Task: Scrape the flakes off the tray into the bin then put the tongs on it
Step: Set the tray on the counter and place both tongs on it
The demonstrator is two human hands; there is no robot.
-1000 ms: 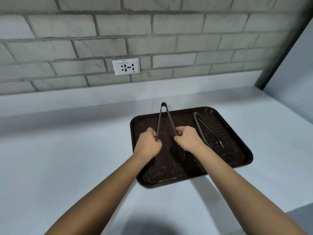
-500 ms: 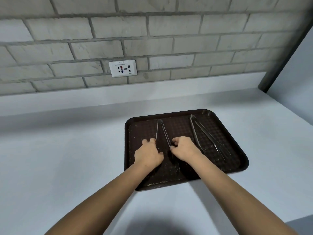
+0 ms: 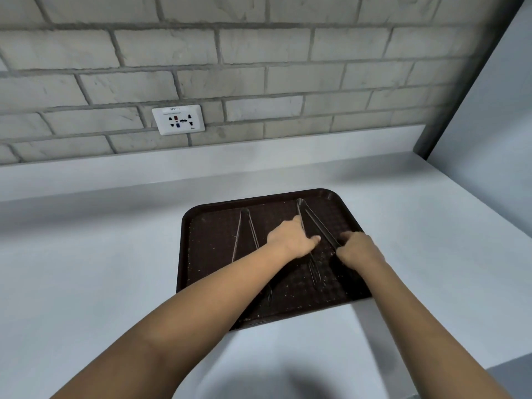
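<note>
I see the dark brown tray (image 3: 201, 254) lying flat on the white table (image 3: 86, 269), its floor speckled with pale flakes (image 3: 325, 279). Two pairs of tongs lie on it. My left hand (image 3: 290, 240) and right hand (image 3: 358, 250) are both down on the right-hand tongs (image 3: 315, 218), one at each arm of the pair. The left fingers (image 3: 313, 240) are curled over the left arm of those tongs, and the right fingers (image 3: 345, 236) are clenched round the other arm, so both hands are grasping the same pair. The hinge end of that pair points away beyond my fingers toward the wall; its toothed tips (image 3: 315, 272) show on the tray floor just behind my left hand, between the two wrists. The left-hand tongs (image 3: 244, 228) lie untouched to the left of my left fingers, partly hidden under my left forearm. Beyond the fingers, a wall socket (image 3: 178, 120) sits in the grey brick wall (image 3: 316, 67). I cannot see the bin from here.
</note>
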